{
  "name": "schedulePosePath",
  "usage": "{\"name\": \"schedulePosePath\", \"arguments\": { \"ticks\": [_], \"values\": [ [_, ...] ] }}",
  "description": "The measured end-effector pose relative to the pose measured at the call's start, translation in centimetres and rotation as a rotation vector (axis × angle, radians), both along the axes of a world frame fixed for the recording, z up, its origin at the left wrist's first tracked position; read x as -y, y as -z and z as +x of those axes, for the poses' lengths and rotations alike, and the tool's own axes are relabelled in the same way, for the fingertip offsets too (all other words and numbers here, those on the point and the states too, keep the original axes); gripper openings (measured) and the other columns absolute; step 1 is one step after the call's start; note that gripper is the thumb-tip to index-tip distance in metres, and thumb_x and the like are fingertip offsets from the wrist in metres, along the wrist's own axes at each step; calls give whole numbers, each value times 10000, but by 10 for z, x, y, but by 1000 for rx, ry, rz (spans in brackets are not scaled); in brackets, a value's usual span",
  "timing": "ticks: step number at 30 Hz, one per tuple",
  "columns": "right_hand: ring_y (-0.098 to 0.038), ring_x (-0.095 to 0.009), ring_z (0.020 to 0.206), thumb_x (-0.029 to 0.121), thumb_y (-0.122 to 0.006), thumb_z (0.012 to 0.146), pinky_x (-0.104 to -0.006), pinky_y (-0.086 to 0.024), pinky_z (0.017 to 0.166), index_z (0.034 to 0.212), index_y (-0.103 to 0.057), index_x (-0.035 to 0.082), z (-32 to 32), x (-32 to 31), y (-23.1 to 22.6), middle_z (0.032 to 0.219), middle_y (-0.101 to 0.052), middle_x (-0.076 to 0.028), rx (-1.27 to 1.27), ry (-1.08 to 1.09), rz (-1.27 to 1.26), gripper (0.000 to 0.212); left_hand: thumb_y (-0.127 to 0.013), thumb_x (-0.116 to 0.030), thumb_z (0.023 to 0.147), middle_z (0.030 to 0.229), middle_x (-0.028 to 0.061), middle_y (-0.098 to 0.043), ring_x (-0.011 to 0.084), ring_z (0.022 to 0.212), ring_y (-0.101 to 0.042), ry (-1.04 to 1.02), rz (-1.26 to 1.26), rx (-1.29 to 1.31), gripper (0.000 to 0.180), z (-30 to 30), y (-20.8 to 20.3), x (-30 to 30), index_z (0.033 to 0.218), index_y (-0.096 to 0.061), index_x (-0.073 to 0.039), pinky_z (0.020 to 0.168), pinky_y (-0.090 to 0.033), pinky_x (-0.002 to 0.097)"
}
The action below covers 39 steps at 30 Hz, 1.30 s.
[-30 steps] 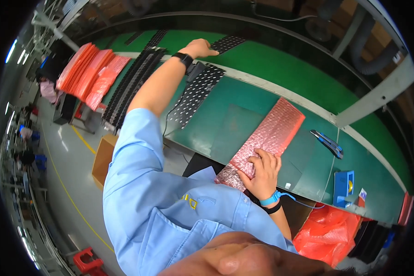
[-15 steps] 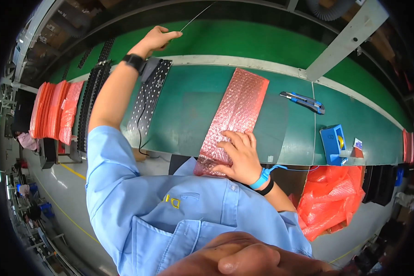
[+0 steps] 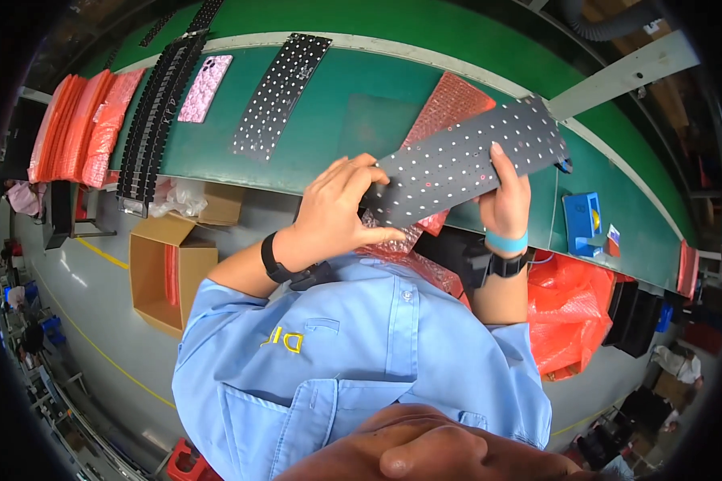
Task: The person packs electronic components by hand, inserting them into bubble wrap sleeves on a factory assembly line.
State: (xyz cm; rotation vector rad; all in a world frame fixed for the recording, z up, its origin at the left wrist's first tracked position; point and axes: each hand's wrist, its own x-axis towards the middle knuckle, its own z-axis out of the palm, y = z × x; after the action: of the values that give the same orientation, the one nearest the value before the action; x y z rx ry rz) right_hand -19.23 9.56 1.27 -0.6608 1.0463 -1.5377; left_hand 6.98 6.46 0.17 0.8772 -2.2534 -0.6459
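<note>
- Since the earlier frame, our left hand (image 3: 333, 204) has come back from the far green strip to just before our chest, and our right hand (image 3: 507, 204) has lifted off the red bubble-wrap sleeve (image 3: 449, 104).
- Between our hands, the white-dotted dark grey panel (image 3: 449, 172) is held tilted above the tabletop (image 3: 192, 152), crossing over the sleeve.
- Our right thumb presses on its upper face, with the fingers tucked beneath. Our left thumb and curled fingers stand apart around its near end; we cannot tell whether they pinch it.
- We judge the panel light, thin and fairly stiff, since it spans our hands without sagging. Its matte face may slip a little, and the dots could scuff, so the long edges look the safest hold.
- It is a long flat rectangle, with neat dot rows and a few reddish rings.
- The sleeve looks soft, glossy and pebbled; a similar black dotted panel (image 3: 281, 100) lies flat beside ridged black strips (image 3: 156, 112).
</note>
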Motion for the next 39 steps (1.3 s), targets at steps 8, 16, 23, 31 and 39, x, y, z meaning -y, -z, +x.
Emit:
{"name": "schedulePosePath", "arguments": {
  "ticks": [8, 16, 23, 31, 39],
  "values": [
    [-632, -111, 622, 188, -676, 896, -213, -422, 452, 1017, -627, 63, -48, 53, 34, 834, -681, -19, -132, -139, 190, 181, -852, -450, 593, 1205, 133, -630, 326, 1166, -569, 9, -39, -98, 789, -2, 44, 2, 1227, -567, -76, 1037, -407, 472],
    [-634, -82, 630, 288, -719, 870, -199, -432, 479, 946, -651, 70, -45, 86, 32, 799, -684, -22, -436, -281, 341, 240, -794, -387, 698, 1190, 79, -660, 259, 1197, -560, -42, -136, -63, 619, -11, 82, 0, 1208, -631, -77, 1071, -379, 449],
    [-685, -291, 744, 442, -721, 835, -368, -546, 702, 948, -674, -3, -31, 87, 0, 887, -712, -150, -1878, -206, 587, 461, -788, -379, 711, 1190, 73, -662, 251, 1196, -565, -50, -122, -65, 572, -10, 85, 0, 1181, -660, -78, 1070, -382, 444],
    [-665, -326, 991, 408, -745, 800, -368, -502, 887, 1042, -702, -12, -92, 156, 64, 1021, -695, -210, -1624, -110, 24, 486, -793, -358, 719, 1168, 94, -675, 259, 1188, -580, -68, -93, -86, 545, -12, 82, 4, 1171, -674, -77, 1072, -382, 450],
    [-639, -199, 946, 334, -756, 815, -321, -494, 864, 1198, -631, -33, -98, 177, 44, 1055, -690, -132, -1463, -441, 223, 545, -785, -324, 732, 1171, 96, -668, 272, 1194, -566, -38, -34, -117, 526, -10, 85, 4, 1163, -663, -47, 1080, -366, 462]
  ]
}}
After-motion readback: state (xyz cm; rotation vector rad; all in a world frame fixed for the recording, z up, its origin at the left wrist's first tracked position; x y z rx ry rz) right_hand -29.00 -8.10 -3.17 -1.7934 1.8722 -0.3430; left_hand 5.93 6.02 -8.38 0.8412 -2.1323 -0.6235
